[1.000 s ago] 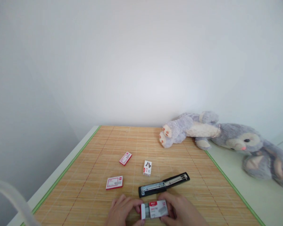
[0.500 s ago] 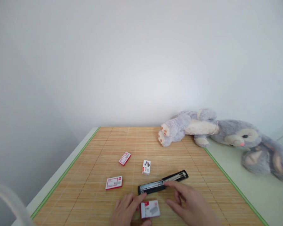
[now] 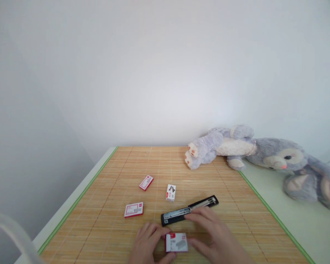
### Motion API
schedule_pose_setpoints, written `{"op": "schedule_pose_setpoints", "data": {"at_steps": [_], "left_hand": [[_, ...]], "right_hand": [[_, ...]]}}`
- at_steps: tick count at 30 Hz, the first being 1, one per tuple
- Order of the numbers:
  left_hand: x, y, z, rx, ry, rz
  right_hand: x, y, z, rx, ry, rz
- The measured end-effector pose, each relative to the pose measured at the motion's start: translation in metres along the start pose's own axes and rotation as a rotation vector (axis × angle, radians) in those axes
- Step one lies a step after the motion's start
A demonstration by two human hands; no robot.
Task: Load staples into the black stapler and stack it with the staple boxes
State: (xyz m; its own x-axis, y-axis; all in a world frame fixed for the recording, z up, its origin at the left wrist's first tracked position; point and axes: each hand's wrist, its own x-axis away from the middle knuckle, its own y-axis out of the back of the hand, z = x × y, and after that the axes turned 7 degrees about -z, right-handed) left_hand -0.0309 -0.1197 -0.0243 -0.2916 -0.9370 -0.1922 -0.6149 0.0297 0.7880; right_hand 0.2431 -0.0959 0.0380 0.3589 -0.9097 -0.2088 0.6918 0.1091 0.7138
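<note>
A white and red staple box (image 3: 177, 243) lies flat on the bamboo mat close in front of me. My left hand (image 3: 150, 243) grips its left end, the index finger at the upper corner and the thumb at the lower edge. From the right, my right hand (image 3: 213, 234) reaches over with thumb and index finger spread. Its thumb tip is at the box's right edge, and its index fingertip is beside the stapler. Just beyond the box, the black stapler (image 3: 175, 216) lies unfolded, its metal inside facing up.
Two flat white and red boxes, one nearer (image 3: 134, 209) and one farther (image 3: 146, 182), lie to the left. A small white box (image 3: 171, 193) sits behind the stapler. At the back right rests a grey plush rabbit (image 3: 235, 147). The bamboo mat (image 3: 99, 220) has green edges.
My right hand has drawn back from the stapler's middle toward the box, its thumb now at the box's right edge. My left hand has closed more around the box's left end.
</note>
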Motion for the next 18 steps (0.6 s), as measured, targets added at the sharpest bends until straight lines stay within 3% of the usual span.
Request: {"op": "schedule_pose_setpoints", "data": {"at_steps": [4,12,18], "left_hand": [[-0.003,0.011,-0.002,0.042,0.019,0.048],[-0.003,0.011,0.008,0.087,-0.009,0.069],[-0.001,0.013,0.013,0.091,-0.022,0.074]], "right_hand": [[-0.004,-0.022,0.022,-0.081,-0.033,0.143],[0.000,-0.028,0.004,-0.104,-0.045,0.166],[-0.003,-0.032,0.004,-0.155,-0.034,0.170]]}}
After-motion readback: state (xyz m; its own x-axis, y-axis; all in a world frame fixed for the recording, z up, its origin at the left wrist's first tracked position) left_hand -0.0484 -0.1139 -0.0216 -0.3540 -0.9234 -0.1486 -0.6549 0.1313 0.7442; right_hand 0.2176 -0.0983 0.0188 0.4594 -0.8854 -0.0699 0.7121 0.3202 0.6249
